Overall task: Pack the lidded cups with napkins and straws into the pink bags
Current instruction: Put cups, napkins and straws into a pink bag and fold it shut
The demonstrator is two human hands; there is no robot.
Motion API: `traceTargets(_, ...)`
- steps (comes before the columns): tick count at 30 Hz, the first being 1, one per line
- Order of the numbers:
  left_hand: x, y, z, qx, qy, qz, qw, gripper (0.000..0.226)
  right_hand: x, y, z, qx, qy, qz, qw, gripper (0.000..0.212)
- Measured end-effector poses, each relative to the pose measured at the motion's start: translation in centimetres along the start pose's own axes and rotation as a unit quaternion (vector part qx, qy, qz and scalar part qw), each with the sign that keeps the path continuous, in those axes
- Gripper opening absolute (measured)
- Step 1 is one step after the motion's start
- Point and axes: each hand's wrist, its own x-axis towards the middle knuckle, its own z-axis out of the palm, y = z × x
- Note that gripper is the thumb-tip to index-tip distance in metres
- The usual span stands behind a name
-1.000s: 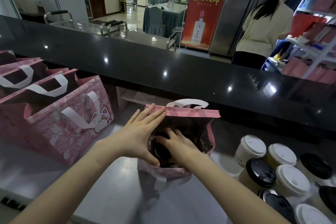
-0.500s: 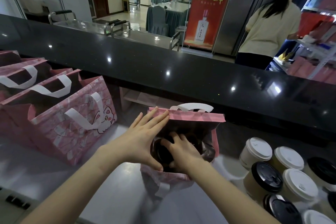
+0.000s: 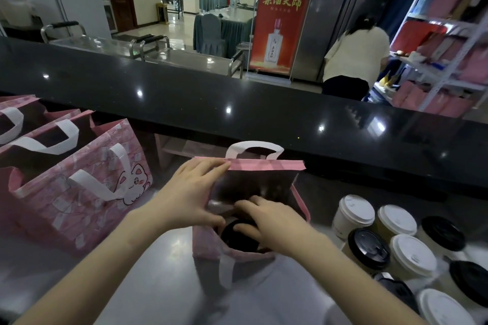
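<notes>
Now, in the head view, the left hand [image 3: 190, 192], fingers straight, is sliding up to the far rim of the pink bag [image 3: 266, 166], spreading it. The right hand [image 3: 274, 221] is reaching deeper past the black-lidded cup [image 3: 237, 239] standing inside; whether it is gripping anything I cannot tell. Unpacked cups [image 3: 353, 212] are waiting at four o'clock on the tabletop [image 3: 163, 285].

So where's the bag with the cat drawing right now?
In the head view the cat bag stands at the left, frontmost in a row of pink bags, just left of the open bag being packed.
</notes>
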Motion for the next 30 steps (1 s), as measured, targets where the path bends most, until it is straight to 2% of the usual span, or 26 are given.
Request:
traceTargets(2, 0.8, 0.6, -0.1, 0.016, 0.013, 0.022, 1.0, 0.104, -1.8, 0.6, -1.2, -0.022, 0.008, 0.009, 1.0, 0.05)
traceTargets(5, 2.1, 1.3, 0.6, 0.054, -0.015, 0.038, 0.998, 0.104, -4.7, 1.6, -1.6, -0.051, 0.04, -0.024, 0.998, 0.061)
traceTargets(6, 2.5, 1.5, 1.0, 0.063, -0.024, 0.041, 0.997, 0.106, -5.5, 2.2, -1.3, -0.079, 0.07, -0.046, 0.993, 0.053)
traceTargets(8, 3.5, 1.9, 1.6, 0.064, -0.039, 0.046, 0.996, 0.108, -6.7, 3.6, -0.4, -0.128, 0.148, -0.072, 0.978, 0.018)
traceTargets(9, 3.9, 2.2, 1.9, 0.062, -0.049, 0.046, 0.996, 0.109, -7.1, 4.1, 0.1, -0.131, 0.182, -0.075, 0.972, 0.009)
traceTargets(13, 5.3, 3.1, 3.1, 0.05, -0.075, 0.025, 0.996, 0.109, -8.3, 5.6, 1.4, -0.07, 0.26, -0.052, 0.962, 0.025)
traceTargets(18, 5.3, 3.3, 3.7, 0.051, -0.058, 0.022, 0.997, 0.107, -11.8, 8.2, 2.1, 0.016, 0.285, 0.043, 0.958, 0.046)
traceTargets(20, 4.9, 3.2, 3.7, 0.033, -0.043, 0.02, 0.998, 0.105, -13.7, 10.3, 2.6, 0.026, 0.252, 0.108, 0.961, 0.044)
traceTargets(22, 4.4, 3.1, 3.5, 0.021, -0.026, 0.016, 0.999, 0.104, -15.9, 12.4, 3.1, 0.009, 0.134, 0.2, 0.971, 0.047)
traceTargets(25, 3.6, 3.4, 3.2, 0.02, 0.001, 0.017, 1.0, 0.101, -18.8, 14.4, 4.7, -0.052, -0.017, 0.286, 0.957, 0.064)
traceTargets(30, 2.7, 4.2, 3.1, 0.027, 0.013, 0.022, 0.999, 0.101, -20.7, 15.0, 6.6, -0.051, -0.062, 0.309, 0.948, 0.08)
